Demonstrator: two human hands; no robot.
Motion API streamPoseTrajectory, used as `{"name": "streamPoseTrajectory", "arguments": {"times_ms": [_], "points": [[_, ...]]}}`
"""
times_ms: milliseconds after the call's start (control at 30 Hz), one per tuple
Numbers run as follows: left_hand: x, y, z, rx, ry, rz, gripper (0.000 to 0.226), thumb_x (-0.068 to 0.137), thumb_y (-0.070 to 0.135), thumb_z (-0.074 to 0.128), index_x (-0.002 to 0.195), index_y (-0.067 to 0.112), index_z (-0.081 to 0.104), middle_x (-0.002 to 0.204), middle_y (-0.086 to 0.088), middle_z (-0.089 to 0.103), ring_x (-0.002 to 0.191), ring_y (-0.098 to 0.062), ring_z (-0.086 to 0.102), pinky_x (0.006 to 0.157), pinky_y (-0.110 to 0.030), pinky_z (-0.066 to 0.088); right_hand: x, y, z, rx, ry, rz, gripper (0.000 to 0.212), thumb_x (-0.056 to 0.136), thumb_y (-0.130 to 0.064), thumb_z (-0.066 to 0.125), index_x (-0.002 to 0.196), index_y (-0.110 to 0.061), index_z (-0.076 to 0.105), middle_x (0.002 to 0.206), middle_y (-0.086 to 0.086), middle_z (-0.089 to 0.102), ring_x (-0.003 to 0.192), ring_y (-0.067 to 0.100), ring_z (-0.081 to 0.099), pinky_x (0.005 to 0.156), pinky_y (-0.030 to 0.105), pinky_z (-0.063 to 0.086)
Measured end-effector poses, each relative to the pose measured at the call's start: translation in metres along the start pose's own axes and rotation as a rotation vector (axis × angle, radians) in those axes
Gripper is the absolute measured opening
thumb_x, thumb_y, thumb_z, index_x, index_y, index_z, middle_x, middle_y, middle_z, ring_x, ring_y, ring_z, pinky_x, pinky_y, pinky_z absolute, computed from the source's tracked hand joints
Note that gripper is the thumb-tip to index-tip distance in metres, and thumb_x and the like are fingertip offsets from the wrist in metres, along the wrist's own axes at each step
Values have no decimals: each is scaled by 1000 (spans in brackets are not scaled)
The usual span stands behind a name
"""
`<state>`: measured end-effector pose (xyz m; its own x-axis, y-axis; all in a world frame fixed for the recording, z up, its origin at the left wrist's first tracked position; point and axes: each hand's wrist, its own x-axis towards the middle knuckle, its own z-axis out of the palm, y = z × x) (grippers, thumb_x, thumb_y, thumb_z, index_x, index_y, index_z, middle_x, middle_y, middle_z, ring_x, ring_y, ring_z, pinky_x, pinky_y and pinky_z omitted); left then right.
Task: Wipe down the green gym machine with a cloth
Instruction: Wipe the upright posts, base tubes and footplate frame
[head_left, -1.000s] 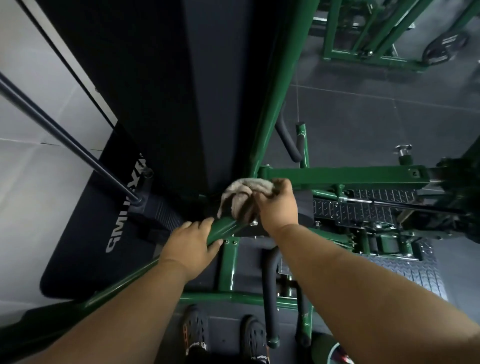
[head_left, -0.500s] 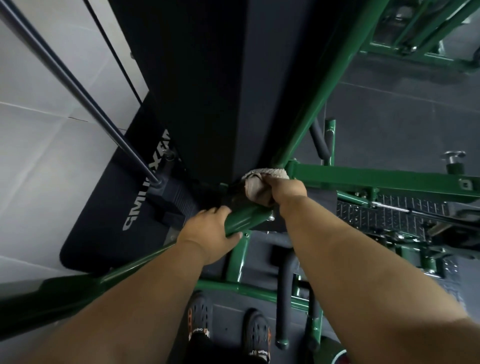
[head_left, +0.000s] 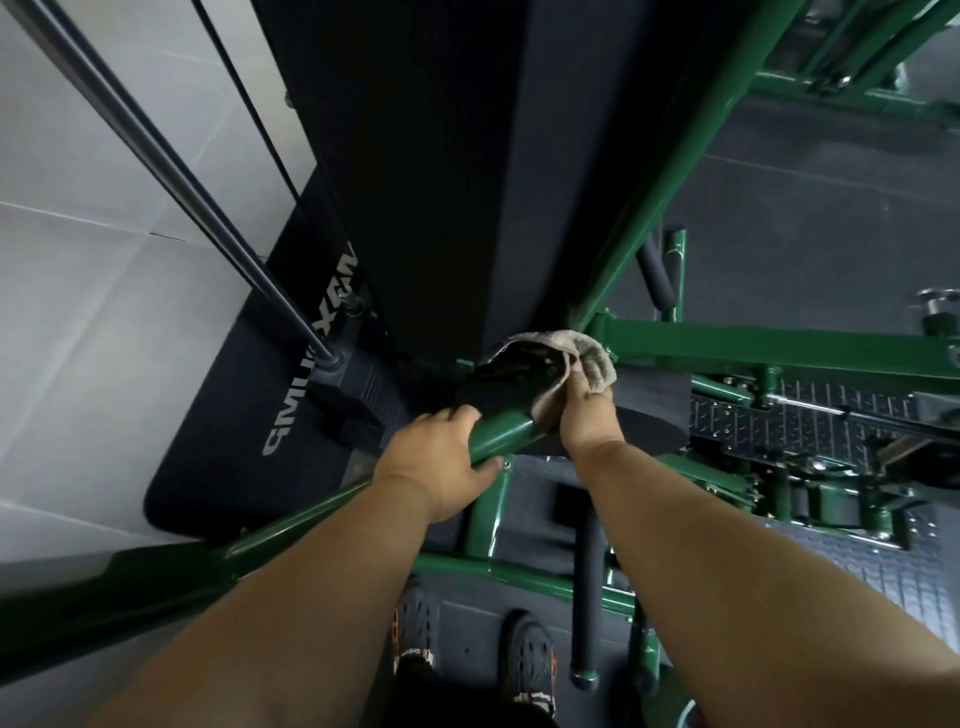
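Observation:
The green gym machine (head_left: 769, 345) fills the right and middle of the view, with a tall dark pad running up its centre. My left hand (head_left: 441, 460) grips a slanted green bar (head_left: 501, 434) of the machine. My right hand (head_left: 584, 415) holds a beige cloth (head_left: 587, 356) pressed around the upper end of that bar, where it meets a black joint and the green crossbeam. Part of the cloth is hidden under my fingers.
A black mat with white lettering (head_left: 249, 436) lies on the grey floor at left. Two dark steel rods (head_left: 171, 171) slant down to a weight stack. Metal tread plates (head_left: 810, 421) sit at right. My dark shoes (head_left: 530, 660) stand below, between green floor rails.
The view has shifted so the machine sits further right and higher. My right hand has slid the cloth slightly down around the bar's end. My left hand keeps its grip.

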<state>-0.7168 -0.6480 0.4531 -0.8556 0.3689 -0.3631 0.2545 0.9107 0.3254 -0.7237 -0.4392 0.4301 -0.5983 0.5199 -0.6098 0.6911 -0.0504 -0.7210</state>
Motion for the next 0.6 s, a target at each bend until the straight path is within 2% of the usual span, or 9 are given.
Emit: {"name": "streamPoseTrajectory", "arguments": {"times_ms": [67, 100, 167, 200, 233, 300, 467, 533, 600], "points": [[0, 0, 0, 2, 2, 3, 63, 90, 71, 53, 140, 34, 45, 124, 6, 61, 112, -20, 57, 85, -37, 49, -9, 2, 4, 157, -8, -39, 54, 110, -44, 45, 160, -26, 32, 140, -8, 51, 139, 14, 46, 109, 24, 30], [0, 0, 0, 5, 4, 4, 64, 91, 71, 52, 141, 34, 45, 125, 6, 61, 113, -21, 57, 86, -38, 49, -13, 4, 5, 187, -15, -59, 50, 111, -35, 46, 159, -26, 34, 138, -11, 51, 137, 12, 47, 108, 22, 31], [0, 0, 1, 14, 7, 5, 65, 90, 71, 52, 143, 33, 44, 126, 5, 61, 113, -22, 58, 86, -38, 50, -22, 13, 3, 156, -38, -83, 42, 110, -27, 49, 152, -20, 43, 133, -3, 58, 128, 19, 56, 106, 30, 41], [0, -1, 2, 22, 8, 7, 66, 90, 72, 52, 143, 33, 44, 126, 5, 61, 113, -22, 58, 86, -38, 51, -29, 16, 1, 97, -49, -99, 39, 109, -25, 51, 147, -15, 47, 129, 4, 61, 119, 22, 60, 100, 34, 46], [0, 0, 2, 28, 9, 8, 66, 90, 72, 51, 142, 33, 44, 126, 5, 61, 113, -22, 58, 86, -39, 51, -33, 17, -2, 69, -61, -106, 37, 108, -24, 52, 143, -11, 50, 127, 10, 63, 110, 23, 62, 92, 35, 48], [-1, 0, 2, 31, 8, 5, 66, 89, 74, 50, 142, 34, 44, 126, 7, 61, 113, -21, 58, 87, -39, 53, -34, 11, -6, 86, -87, -85, 33, 108, -25, 52, 138, -11, 56, 125, 10, 66, 104, 20, 62, 85, 31, 47], [0, -2, 4, 35, 24, 15, 65, 89, 75, 48, 141, 35, 43, 122, 10, 61, 110, -18, 58, 88, -40, 55, -11, -30, -10, 385, -1, 24, 36, 107, -43, 48, 117, -17, 70, 115, 6, 74, 102, 22, 69, 87, 36, 52], [1, -2, 4, 41, 31, 18, 65, 90, 74, 48, 142, 35, 43, 122, 9, 61, 109, -18, 58, 87, -39, 55, -8, -28, -8, 422, -67, 104, 34, 106, -43, 48, 112, -18, 71, 109, 8, 75, 98, 23, 69, 84, 36, 54], [1, -2, 5, 46, 38, 22, 66, 91, 75, 48, 143, 34, 43, 125, 9, 61, 111, -18, 58, 87, -38, 54, -9, -23, -3, 245, -62, 132, 35, 107, -37, 42, 116, -16, 69, 112, 11, 73, 99, 27, 67, 88, 38, 55]]}}
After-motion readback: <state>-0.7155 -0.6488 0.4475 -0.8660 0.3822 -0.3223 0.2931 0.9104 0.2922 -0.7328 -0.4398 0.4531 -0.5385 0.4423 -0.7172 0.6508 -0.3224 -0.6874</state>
